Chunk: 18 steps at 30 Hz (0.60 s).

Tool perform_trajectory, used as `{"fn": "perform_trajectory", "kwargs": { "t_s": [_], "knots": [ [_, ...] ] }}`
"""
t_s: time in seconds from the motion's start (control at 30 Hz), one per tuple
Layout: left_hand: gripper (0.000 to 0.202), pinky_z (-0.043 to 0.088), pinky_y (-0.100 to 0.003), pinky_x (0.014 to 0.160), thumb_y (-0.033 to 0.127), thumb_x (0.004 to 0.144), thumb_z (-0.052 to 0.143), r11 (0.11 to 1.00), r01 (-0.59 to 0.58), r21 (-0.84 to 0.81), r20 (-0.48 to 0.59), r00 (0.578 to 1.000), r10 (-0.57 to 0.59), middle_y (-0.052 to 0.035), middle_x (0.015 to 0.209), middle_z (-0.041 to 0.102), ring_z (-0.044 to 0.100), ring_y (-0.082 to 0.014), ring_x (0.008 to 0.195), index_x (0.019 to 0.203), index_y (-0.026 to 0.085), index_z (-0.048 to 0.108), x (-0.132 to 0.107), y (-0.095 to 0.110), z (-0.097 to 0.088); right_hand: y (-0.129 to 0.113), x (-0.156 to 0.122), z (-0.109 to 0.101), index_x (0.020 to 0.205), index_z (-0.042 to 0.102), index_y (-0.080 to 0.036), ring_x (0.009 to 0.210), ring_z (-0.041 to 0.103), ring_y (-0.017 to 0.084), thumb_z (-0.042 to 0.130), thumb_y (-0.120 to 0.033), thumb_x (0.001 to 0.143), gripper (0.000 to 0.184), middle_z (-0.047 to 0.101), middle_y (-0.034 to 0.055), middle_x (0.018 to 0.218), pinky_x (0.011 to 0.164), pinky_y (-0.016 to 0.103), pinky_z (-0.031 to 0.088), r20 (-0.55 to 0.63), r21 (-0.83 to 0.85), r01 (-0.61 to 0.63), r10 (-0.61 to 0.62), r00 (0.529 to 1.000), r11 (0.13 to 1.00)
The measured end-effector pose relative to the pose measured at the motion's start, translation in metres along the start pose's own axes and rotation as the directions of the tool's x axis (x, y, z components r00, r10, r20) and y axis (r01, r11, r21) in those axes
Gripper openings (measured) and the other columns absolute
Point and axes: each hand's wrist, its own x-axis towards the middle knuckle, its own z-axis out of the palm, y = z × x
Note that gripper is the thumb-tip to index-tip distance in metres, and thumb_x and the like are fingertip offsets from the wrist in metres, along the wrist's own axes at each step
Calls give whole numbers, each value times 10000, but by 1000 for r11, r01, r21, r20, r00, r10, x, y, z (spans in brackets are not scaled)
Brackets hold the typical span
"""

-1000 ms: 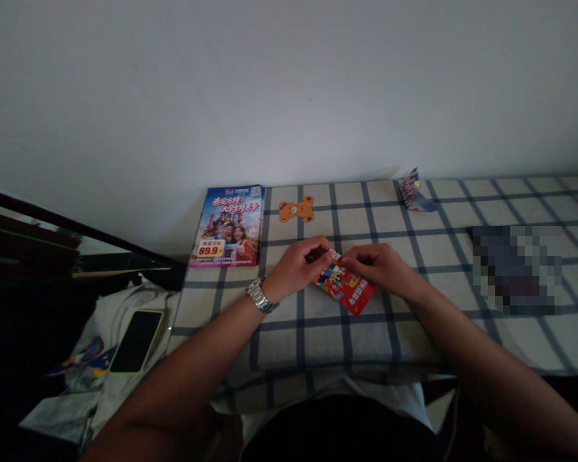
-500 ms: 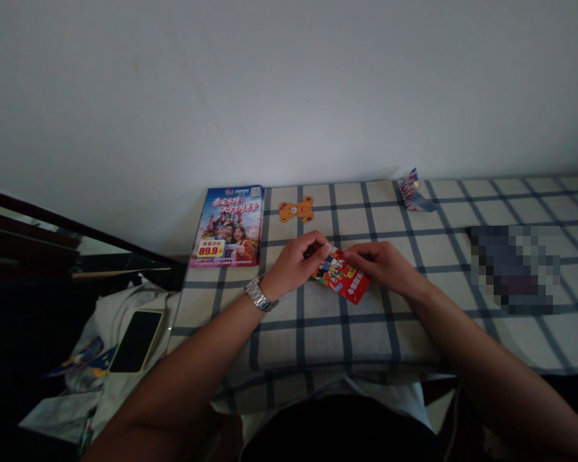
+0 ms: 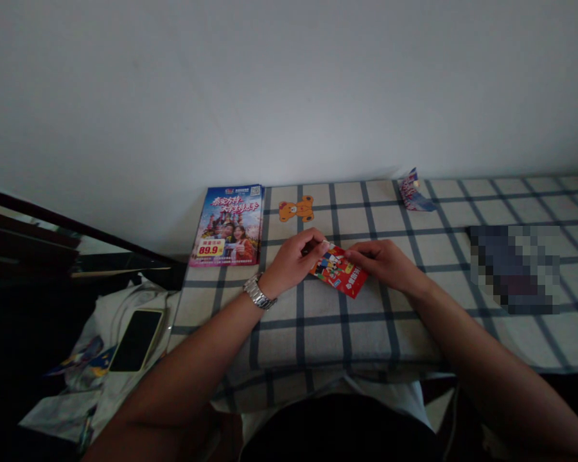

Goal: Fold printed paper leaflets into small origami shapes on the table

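A small red card or packet with colourful printed figures [image 3: 341, 273] is held between my two hands, tilted over the checked cloth [image 3: 279, 333]. The fingers of my left hand [image 3: 296, 256] pinch its upper left corner; a silver watch [image 3: 259, 292] is on that wrist. My right hand [image 3: 380, 262] grips the upper right edge between thumb and fingers. Just beyond my left hand lies a flat orange bear cutout [image 3: 296, 209]. The fingertips partly cover the card's top edge.
A stack of printed flyers [image 3: 228, 224] lies at the table's left end. A crumpled piece of printed paper [image 3: 415, 192] stands near the wall [image 3: 289, 96]. Farther right is a blurred dark item [image 3: 515, 269]. Left and lower, a phone [image 3: 137, 340] rests on white bags [image 3: 60, 414].
Both hands and the red card have shifted very slightly up and to the left. The grip looks the same, and the other things have stayed in place.
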Motion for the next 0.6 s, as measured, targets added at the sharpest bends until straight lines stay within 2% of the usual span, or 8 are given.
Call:
{"fn": "perform_trajectory", "kwargs": {
  "t_s": [0.27, 0.5, 0.6],
  "knots": [
    [292, 466, -248, 698, 443, 1044, 579, 1000, -2, 7, -35, 999, 2, 10, 791, 624, 580, -126, 725, 897, 193, 617, 1, -3, -3, 3, -2, -2, 991, 820, -187, 673, 617, 162, 591, -595, 995, 468, 764, 34, 798, 606, 264, 455, -16, -12, -11, 11, 1000, 1000],
    [312, 484, -252, 704, 472, 1042, 569, 1000, 20, 0, -36, 999, -20, 0, 806, 644, 599, -136, 744, 906, 196, 620, 1, -1, -4, 2, -2, -2, 958, 827, -185, 654, 621, 167, 600, -604, 984, 478, 771, 37, 788, 582, 264, 449, -63, -21, -11, 10, 998, 1000],
    [329, 491, -252, 707, 490, 1042, 560, 1000, 29, 8, -50, 998, -29, -8, 821, 658, 608, -139, 753, 914, 195, 629, 1, -2, -6, 3, -2, -2, 962, 830, -187, 651, 628, 171, 588, -614, 988, 491, 774, 37, 788, 578, 266, 459, -46, -28, -21, 20, 999, 999]
  ]
}}
